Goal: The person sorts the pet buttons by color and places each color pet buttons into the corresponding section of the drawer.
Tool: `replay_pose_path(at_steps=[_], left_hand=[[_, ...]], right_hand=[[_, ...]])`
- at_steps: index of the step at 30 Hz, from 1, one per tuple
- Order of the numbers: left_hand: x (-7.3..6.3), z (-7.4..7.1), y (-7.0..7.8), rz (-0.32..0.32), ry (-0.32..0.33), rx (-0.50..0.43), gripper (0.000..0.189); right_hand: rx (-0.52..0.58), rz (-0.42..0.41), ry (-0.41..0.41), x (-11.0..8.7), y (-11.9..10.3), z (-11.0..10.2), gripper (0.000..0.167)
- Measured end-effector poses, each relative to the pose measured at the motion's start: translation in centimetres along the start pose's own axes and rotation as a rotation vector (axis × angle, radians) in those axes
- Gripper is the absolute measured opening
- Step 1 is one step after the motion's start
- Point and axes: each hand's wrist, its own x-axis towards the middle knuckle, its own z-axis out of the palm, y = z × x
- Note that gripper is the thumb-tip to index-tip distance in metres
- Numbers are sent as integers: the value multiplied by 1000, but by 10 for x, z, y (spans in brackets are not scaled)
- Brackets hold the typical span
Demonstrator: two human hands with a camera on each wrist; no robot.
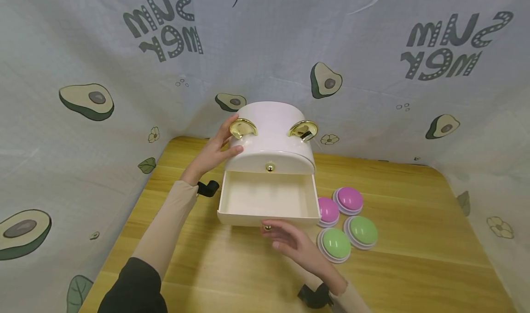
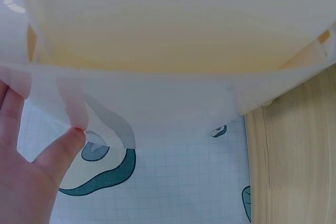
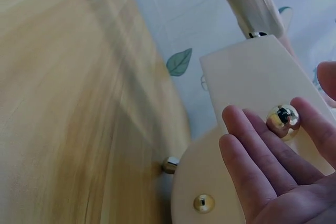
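Observation:
A glossy white storage box with two gold ear-shaped pieces stands on the table, its lower drawer pulled out and holding nothing. My left hand rests against the box's left side, thumb and fingers spread; the left wrist view shows the thumb touching the white wall. At the drawer front, my right hand has its fingers extended at the round gold knob. In the right wrist view that knob lies between the index finger and the other fingers, with the thumb apart. A second gold knob sits on the upper front.
Right of the drawer lie two pink-topped round push lights or buttons and two green-topped ones, close together on the wooden table. An avocado-print cloth hangs behind and beside the table.

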Motion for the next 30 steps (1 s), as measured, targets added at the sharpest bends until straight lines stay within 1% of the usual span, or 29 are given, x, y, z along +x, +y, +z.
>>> replay_pose_path(at_steps=[9, 19, 24, 30], left_hand=[[0, -1, -1, -3, 5, -7, 76], [0, -1, 0, 5, 9, -10, 75], [0, -1, 0, 0, 6, -8, 75], [0, -2, 0, -3, 7, -5, 76]], right_hand=[[-6, 5, 3, -2, -1, 3, 44], [-15, -18, -20, -7, -3, 7, 43], [-16, -2, -15, -7, -5, 8, 42], [-34, -20, -3, -7, -3, 10, 42]])
